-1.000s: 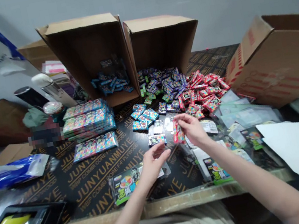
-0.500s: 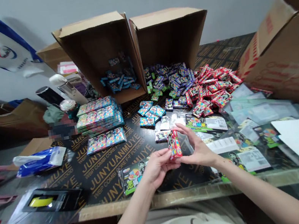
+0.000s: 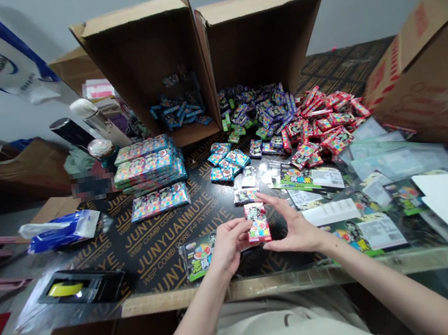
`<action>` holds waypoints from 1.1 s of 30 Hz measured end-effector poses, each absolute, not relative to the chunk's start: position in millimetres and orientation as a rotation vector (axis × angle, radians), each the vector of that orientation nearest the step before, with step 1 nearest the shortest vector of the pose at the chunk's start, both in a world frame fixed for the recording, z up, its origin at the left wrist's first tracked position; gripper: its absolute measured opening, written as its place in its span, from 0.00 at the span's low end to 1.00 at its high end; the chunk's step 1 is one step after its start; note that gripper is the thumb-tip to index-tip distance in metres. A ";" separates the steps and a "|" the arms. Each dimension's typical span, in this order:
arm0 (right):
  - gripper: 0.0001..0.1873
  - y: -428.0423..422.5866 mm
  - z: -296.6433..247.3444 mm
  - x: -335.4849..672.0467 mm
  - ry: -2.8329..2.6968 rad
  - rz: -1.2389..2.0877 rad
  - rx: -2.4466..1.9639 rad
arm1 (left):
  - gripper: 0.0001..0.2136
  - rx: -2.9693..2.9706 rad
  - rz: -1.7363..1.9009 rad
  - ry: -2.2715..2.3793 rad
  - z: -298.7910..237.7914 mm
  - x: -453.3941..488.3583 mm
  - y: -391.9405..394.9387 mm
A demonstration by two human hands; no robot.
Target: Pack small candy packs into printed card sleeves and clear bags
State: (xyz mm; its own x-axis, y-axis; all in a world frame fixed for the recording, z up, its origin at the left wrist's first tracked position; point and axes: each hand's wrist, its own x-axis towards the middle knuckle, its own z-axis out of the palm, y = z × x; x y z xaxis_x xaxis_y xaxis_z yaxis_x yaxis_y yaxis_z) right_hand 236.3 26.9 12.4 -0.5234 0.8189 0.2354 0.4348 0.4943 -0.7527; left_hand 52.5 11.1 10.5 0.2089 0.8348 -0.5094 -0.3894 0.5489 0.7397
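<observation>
My left hand [image 3: 229,244] and my right hand [image 3: 293,227] both pinch one small red candy packet [image 3: 257,223], held flat above the near part of the dark table [image 3: 152,249]. A green printed packet [image 3: 198,254] lies under my left hand. A purple packet [image 3: 245,195] lies just beyond the red one. Farther back are loose blue packets [image 3: 227,164], a pile of purple and green packets [image 3: 256,115] and a pile of red packets [image 3: 321,127].
Two tipped cardboard boxes [image 3: 153,58] [image 3: 256,34] stand at the back, a third box [image 3: 428,73] at right. Stacked colourful packs [image 3: 146,166] sit left of centre. Clear bags and cards [image 3: 372,170] lie right. A tape holder [image 3: 80,286], a blue pouch [image 3: 59,231] and bottles [image 3: 97,123] are at left.
My right hand brought the red packet down toward me and my left hand took hold of it too; it turned from upright to flat. The view shifted a little.
</observation>
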 end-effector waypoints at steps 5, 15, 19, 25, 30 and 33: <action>0.48 24.7 8.2 236.3 -2.127 0.866 -1.032 | 0.10 0.535 0.892 1.034 8.8 52.9 10.5; 0.44 23.3 16.8 220.6 -2.402 0.604 -0.929 | 0.14 0.858 0.952 1.121 10.7 67.1 -0.1; 0.49 23.5 16.2 220.4 -2.310 0.705 -0.869 | 0.14 0.594 0.873 0.987 13.2 64.4 -1.9; 0.46 23.1 5.5 231.8 -2.209 0.621 -0.983 | 0.22 0.888 0.814 1.099 9.7 43.9 1.4; 0.39 30.3 -9.2 246.1 -2.246 0.440 -1.214 | 0.42 1.964 0.613 1.479 -8.4 4.8 9.8; 0.39 31.7 -19.3 248.4 -2.314 0.461 -1.224 | 0.48 2.229 0.387 1.451 -20.1 -8.1 10.8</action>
